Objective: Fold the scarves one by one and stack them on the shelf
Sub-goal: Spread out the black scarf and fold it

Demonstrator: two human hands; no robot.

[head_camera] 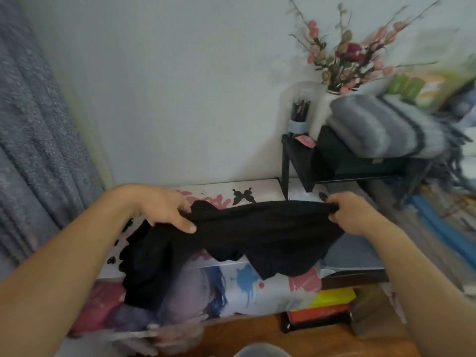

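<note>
A black scarf is stretched between my two hands above a white table with pink and blue prints. My left hand pinches its upper left edge, and my right hand grips its upper right corner. The scarf's lower part sags, and its left end hangs over the table's front. At the right stands a small black shelf. A folded dark scarf lies on it, with a folded grey striped scarf with fringes on top.
A white vase with pink flowers and a pencil holder stand behind the shelf. A grey-blue curtain hangs at the left. Yellow and red boxes sit at the lower right. Blurred clutter fills the right edge.
</note>
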